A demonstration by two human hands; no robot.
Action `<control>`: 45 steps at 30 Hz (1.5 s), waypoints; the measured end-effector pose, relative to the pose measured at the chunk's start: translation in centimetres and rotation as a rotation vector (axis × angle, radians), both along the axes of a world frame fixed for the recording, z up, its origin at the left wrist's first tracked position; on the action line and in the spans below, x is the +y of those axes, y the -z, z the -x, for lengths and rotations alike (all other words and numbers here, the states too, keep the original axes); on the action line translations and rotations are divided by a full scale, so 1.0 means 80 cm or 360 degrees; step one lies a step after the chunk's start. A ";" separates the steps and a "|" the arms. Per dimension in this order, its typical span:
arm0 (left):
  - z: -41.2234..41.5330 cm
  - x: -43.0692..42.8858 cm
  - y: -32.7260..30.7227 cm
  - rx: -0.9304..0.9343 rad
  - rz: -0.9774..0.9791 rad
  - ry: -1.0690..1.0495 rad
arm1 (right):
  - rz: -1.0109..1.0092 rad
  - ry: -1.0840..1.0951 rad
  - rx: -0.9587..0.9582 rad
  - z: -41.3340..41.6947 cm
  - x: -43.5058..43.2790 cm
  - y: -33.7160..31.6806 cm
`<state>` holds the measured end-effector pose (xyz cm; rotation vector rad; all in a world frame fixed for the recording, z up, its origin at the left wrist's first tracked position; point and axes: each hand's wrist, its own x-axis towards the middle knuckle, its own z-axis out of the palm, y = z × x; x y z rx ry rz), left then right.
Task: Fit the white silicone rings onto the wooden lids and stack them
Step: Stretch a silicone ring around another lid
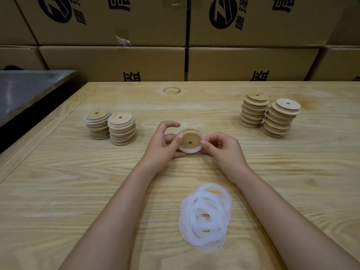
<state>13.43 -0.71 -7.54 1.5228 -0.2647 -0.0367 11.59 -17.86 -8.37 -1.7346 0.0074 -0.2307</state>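
while ring (pixel 190 152) seats: lid (pixel 192 138) held mid-table (pixel 78 172)
left hand (pixel 162 147): grips lid; nearer finished stacks (pixel 121 129) toward table's left edge
right hand (pixel 224 151): pinches ring

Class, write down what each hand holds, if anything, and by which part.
Both hold one wooden lid with a white ring on it: the left hand grips its left rim, the right hand pinches its right rim.

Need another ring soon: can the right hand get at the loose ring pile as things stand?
Likely yes once it lets go: the right hand pinches the lid with the left hand, but the ring pile lies uncovered nearby, nothing between.
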 end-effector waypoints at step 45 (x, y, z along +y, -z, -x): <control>-0.003 0.002 -0.003 0.0272 0.0452 -0.0086 | 0.0050 -0.0134 -0.0021 0.007 0.013 -0.009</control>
